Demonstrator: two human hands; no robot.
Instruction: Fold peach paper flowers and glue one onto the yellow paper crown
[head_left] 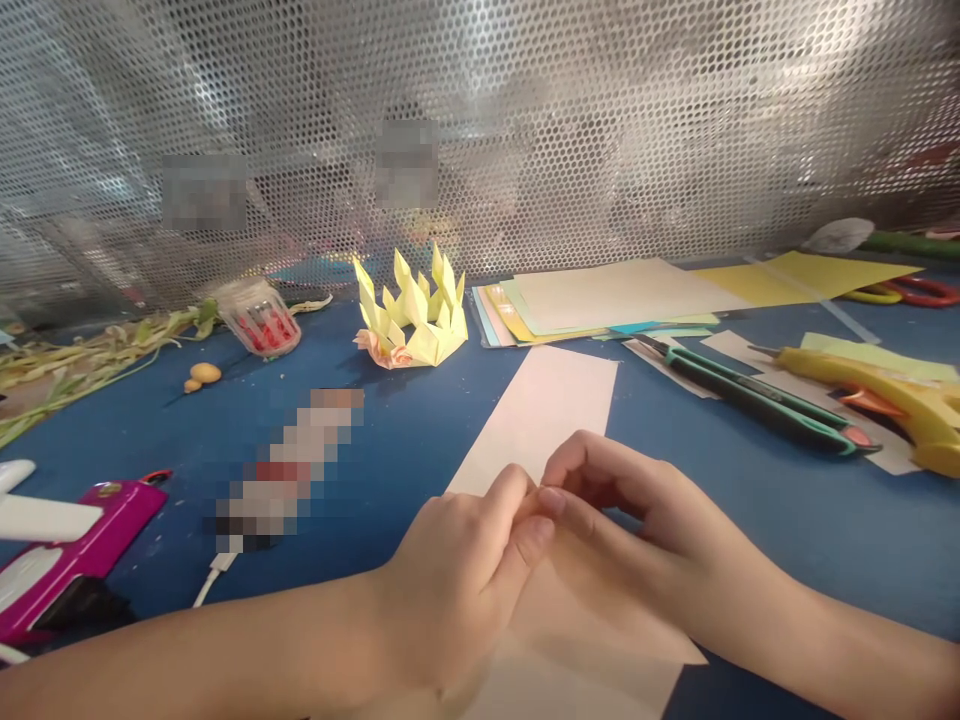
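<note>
Above a long pale pinkish-white sheet of paper (pixel 545 405), my two hands meet at the fingertips. My left hand (pixel 474 565) is closed, thumb and forefinger pinched together. My right hand (pixel 637 510) is closed too, its thumb against its fingers and touching the left fingertips. Whatever sits between them is too small or hidden to make out. The sheet runs under both hands toward me, and a shaded paper corner (pixel 671 645) juts out below my right wrist. Beyond the hands stands a pale yellow folded-paper crown (pixel 427 335) with pink paper flowers at its base.
Stacked coloured papers (pixel 600 295) lie behind the sheet. On the right are a green-black utility knife (pixel 765 395), a yellow glue gun (pixel 862 385) and red-handled scissors (pixel 926 290). Leftward are a jar (pixel 262 320) with red bits, a magenta device (pixel 82 560) and a blurred-out cabled object (pixel 289 465).
</note>
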